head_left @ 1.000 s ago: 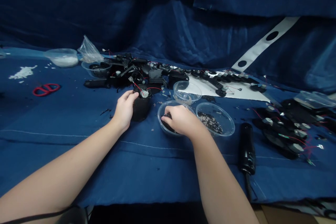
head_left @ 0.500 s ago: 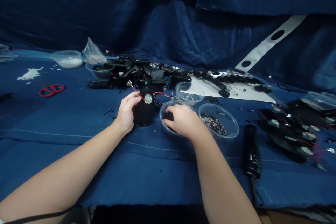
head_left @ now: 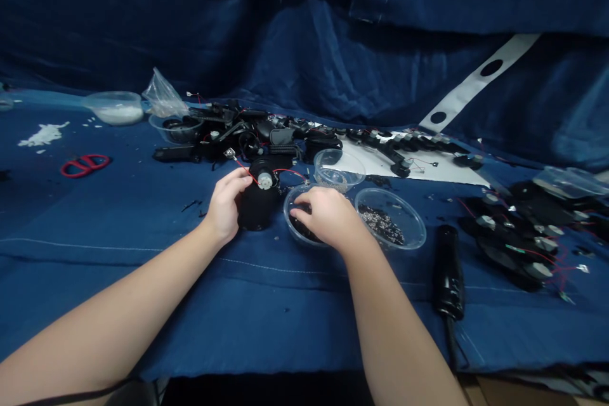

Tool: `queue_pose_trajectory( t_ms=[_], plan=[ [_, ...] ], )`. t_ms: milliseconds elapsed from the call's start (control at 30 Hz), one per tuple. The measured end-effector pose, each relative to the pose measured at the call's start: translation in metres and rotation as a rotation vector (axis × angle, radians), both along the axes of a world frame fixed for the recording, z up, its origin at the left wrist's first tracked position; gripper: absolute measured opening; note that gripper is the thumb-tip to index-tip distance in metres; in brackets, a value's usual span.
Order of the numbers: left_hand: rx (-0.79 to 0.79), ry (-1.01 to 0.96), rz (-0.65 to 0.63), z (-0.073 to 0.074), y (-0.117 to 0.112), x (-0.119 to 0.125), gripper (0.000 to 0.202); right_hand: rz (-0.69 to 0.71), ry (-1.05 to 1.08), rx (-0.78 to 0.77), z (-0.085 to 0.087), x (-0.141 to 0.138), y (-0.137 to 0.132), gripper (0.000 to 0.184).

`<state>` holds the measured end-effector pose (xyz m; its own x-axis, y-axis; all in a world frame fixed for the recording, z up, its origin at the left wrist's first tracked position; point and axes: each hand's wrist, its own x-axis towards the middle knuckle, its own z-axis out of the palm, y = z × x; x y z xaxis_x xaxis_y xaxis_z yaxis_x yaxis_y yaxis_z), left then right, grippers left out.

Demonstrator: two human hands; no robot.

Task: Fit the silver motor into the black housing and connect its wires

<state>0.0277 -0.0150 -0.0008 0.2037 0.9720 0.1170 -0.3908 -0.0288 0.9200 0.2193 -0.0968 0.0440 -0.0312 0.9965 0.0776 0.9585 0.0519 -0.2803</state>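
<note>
My left hand point(head_left: 226, 204) is wrapped round the left side of a black rounded housing point(head_left: 258, 210) that stands on the blue cloth. A small silvery motor point(head_left: 265, 181) sits on the housing's top, and red wires run from it to both sides. My right hand point(head_left: 328, 216) reaches into a clear plastic bowl point(head_left: 289, 228) of small dark parts. Its thumb and forefinger are apart over them, with nothing visible between; the other fingertips are hidden. Just right of that hand is a second clear bowl point(head_left: 419, 228) with small black and silvery pieces, probably screws.
Behind these stands another clear bowl point(head_left: 340, 168). Black parts point(head_left: 233, 127) are heaped at the back, beside a white sheet point(head_left: 447, 171). A black corded power screwdriver point(head_left: 448, 273) lies at right, near wired black parts point(head_left: 518, 247). Red-handled scissors point(head_left: 85, 166) lie at left.
The view has shifted slightly, so things appear a little further left. My right hand's thumb and forefinger have spread apart over the parts in the bowl. My left hand keeps its hold on the housing.
</note>
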Motion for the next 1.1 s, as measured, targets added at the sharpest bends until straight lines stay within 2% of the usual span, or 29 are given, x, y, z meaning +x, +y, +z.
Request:
queue_pose_trajectory(
  t_ms=[67,133,200,267,333,500,600,767,900,1100],
  plan=[
    [0.008,0.007,0.002,-0.001,0.000,0.000,0.022,-0.060,0.025,0.012,0.002,-0.001,0.000,0.023],
    [0.019,0.006,0.004,-0.001,0.001,-0.001,0.021,-0.181,0.050,0.045,0.005,-0.002,0.000,0.024],
    [0.024,-0.011,-0.005,-0.001,0.001,-0.001,0.022,-0.310,0.088,0.142,0.006,-0.002,0.000,0.026],
    [0.023,-0.035,-0.018,0.000,0.001,-0.001,0.024,-0.365,0.135,0.271,0.006,-0.001,0.001,0.028],
    [0.015,-0.053,-0.026,0.002,0.000,-0.001,0.026,-0.326,0.164,0.335,0.003,0.000,0.002,0.030],
    [-0.011,-0.101,0.004,0.003,-0.001,0.000,0.026,-0.147,0.257,0.347,-0.004,0.003,0.005,0.017],
    [-0.032,-0.125,0.010,0.002,0.000,0.001,0.025,-0.101,0.525,0.380,-0.006,0.000,0.006,0.019],
    [-0.015,-0.108,0.001,0.000,0.000,0.000,0.024,-0.065,1.036,0.334,-0.006,-0.008,0.006,0.029],
    [0.000,-0.086,-0.013,-0.002,0.000,-0.001,0.027,-0.058,1.248,0.327,-0.001,-0.012,0.005,0.034],
    [0.004,-0.074,0.009,-0.001,0.000,-0.001,0.026,0.078,1.498,0.234,0.002,-0.010,0.000,0.030]
  ],
)
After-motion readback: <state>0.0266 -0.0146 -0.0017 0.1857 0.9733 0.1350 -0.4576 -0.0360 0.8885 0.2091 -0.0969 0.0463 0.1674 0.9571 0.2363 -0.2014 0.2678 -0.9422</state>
